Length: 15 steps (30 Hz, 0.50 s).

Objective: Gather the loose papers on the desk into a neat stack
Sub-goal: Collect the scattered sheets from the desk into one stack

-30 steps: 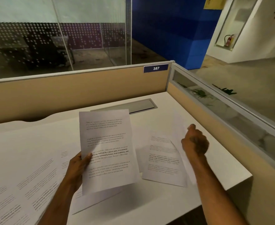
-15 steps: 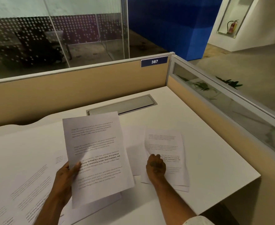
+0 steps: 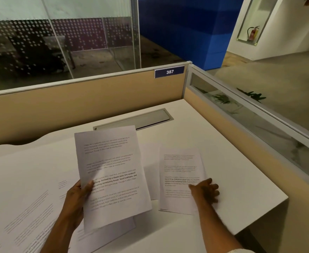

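left hand (image 3: 77, 199) pinches a printed sheet (image 3: 111, 172) above the desk (image 3: 232, 179). right hand (image 3: 204, 191), fingers spread, presses flat on a loose page (image 3: 181, 168) right of it. several pages remain ungathered.

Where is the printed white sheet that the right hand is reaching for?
In the head view, the printed white sheet lies flat on the white desk, right of the held sheet, with the right hand over its lower right corner.

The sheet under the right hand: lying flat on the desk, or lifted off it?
Flat. The sheet lies on the desk; the right hand rests on it.
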Each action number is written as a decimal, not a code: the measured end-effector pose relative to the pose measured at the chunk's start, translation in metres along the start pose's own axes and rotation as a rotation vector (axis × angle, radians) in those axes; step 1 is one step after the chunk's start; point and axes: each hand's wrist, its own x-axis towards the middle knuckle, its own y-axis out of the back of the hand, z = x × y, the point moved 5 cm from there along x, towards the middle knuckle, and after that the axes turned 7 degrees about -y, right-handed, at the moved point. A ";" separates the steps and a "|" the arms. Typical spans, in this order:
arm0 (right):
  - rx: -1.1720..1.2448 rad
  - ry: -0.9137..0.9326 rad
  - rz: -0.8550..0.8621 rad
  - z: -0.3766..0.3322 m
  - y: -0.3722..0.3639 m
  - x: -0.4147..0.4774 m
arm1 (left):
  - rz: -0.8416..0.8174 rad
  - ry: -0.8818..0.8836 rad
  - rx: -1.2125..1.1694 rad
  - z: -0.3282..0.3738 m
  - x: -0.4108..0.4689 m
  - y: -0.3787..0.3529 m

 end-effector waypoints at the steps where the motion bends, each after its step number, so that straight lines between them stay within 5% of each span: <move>1: 0.047 -0.056 -0.041 0.000 0.002 0.003 | 0.000 -0.002 -0.003 0.000 0.000 0.000; 8: 0.212 -0.075 -0.263 0.004 0.003 0.030 | -0.008 -0.015 -0.013 0.008 -0.008 0.002; 15: 0.628 0.354 -0.337 -0.039 0.063 0.011 | 0.039 -0.024 -0.036 0.020 -0.008 0.013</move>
